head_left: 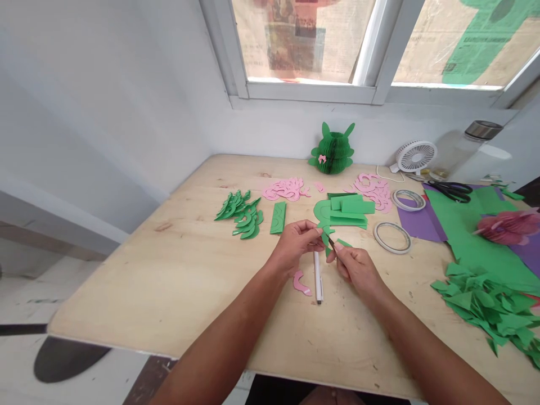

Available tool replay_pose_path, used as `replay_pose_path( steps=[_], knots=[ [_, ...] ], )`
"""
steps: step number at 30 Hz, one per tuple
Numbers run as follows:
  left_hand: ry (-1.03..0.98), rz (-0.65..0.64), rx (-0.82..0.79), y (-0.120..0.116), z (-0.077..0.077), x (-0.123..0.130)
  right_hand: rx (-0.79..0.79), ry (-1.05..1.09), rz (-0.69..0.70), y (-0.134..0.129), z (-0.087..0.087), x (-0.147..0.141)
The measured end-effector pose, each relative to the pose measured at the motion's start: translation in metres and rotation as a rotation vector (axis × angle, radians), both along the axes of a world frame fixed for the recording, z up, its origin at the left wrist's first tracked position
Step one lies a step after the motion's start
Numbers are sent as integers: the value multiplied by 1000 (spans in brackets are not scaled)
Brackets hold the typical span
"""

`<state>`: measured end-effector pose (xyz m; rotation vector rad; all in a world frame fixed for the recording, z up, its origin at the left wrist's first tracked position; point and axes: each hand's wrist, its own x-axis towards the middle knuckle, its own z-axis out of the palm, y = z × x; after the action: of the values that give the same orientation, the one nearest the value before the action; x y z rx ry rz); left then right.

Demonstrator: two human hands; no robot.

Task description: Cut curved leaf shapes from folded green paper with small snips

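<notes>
Over the near middle of the table, both hands meet at a small green paper piece, held up just short of a stack of folded green paper. Main risk, as I judge it: the paper is thin and offers little to hold, so a slack pinch could let it twist or buckle against the dark tool, spoiling the edge. Second risk: left fingertips sit very near that tool; if it has a blade, a slip could nick them. Tool type not certain, mostly covered by fingers. Lesser hazard: a white pen lies below the hands, with a pink curved piece beside it; a low wrist could knock either aside. Loose cutouts look light, so a sleeve or draught could scatter the green cutouts, off to the left past a marked green rectangle. Grip, left hand: thumb and forefinger closed in a narrow pinch on the paper's near-left side, other fingers curled beneath. Grip, right hand: fingers folded closely round the dark tool, its tip at the paper; whether it touches or cuts, cannot tell.
</notes>
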<state>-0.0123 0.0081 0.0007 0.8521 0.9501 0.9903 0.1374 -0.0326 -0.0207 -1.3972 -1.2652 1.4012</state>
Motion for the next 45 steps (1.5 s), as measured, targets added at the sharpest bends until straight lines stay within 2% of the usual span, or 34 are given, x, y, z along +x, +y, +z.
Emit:
replay_pose_path(
  steps=[12,27,45],
  knots=[
    [-10,-1,-11,-3,0,2,13,22,-5,1,-5,1],
    [-13,28,11,-3,0,2,22,-16,-8,1,-2,2],
    [52,-104,37,0,-3,-2,40,-75,14,2,-4,4]
  ],
)
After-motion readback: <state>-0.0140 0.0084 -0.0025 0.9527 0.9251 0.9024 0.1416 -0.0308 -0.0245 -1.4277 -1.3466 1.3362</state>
